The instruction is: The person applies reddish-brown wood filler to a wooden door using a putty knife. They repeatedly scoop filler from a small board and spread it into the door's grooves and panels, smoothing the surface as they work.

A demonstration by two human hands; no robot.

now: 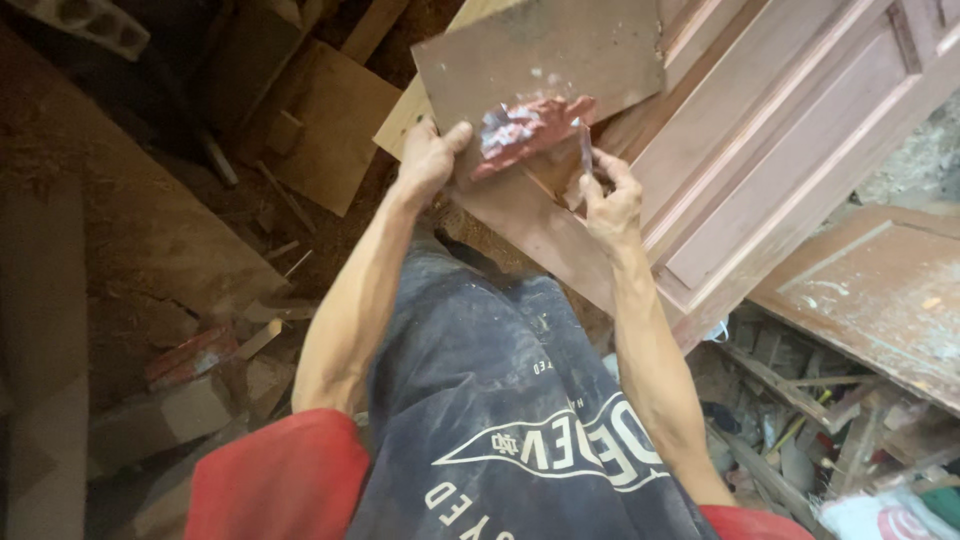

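Arms reach forward from the body, both bent a little at the elbow, forearms bare. Left hand holds a flat brown board by its lower left corner, thumb lying across the face, grip clenched on the edge. The board tilts up toward the camera and carries a smear of reddish putty near its lower edge. Right hand pinches a thin scraper, blade pointing up and touching the putty's right end. A pinkish panelled door lies just behind the board.
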